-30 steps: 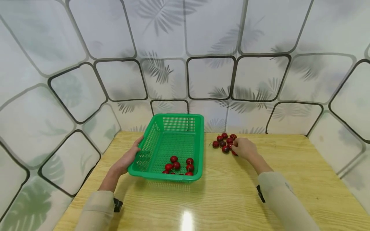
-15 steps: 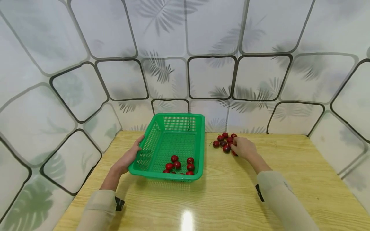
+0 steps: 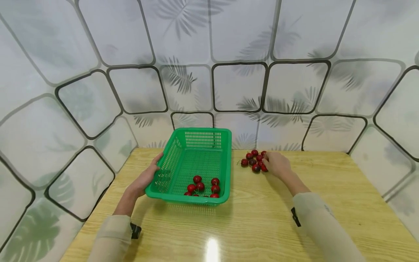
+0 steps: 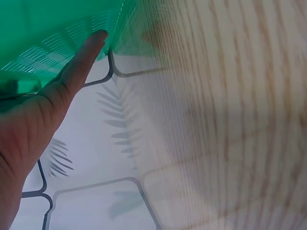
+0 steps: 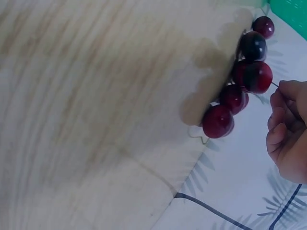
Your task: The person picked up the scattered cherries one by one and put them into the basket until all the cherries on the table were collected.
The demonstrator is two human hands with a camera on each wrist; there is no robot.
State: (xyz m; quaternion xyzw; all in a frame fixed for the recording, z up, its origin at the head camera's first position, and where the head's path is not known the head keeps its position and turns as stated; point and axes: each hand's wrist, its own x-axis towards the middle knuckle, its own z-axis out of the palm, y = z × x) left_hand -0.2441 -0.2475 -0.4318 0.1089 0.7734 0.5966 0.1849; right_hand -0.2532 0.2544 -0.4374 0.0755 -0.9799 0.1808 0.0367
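In the head view, my left hand (image 3: 146, 181) holds the left side of a green plastic basket (image 3: 228, 163). One finger (image 4: 79, 64) lies extended along its outer wall in the left wrist view. Several red cherries (image 3: 200, 186) sit inside near the front wall, partly hidden by the rim. My right hand (image 3: 277, 166) is at the right edge of a cherry cluster (image 3: 252, 162) on the table. In the right wrist view, its thumb and forefinger pinch the thin stem of a dark red cherry (image 5: 257, 76); the other fingers are curled.
The wooden table (image 3: 262, 225) extends in front of the basket and to the right. A patterned wall covering (image 3: 239, 87) rises behind the table and at both sides. In the cluster, a stem sticks out left from the leftmost cherry (image 3: 244, 162).
My right hand has shifted slightly up, and a cherry at the lower right of the cluster shows more fully. My left hand and the basket have stayed put.
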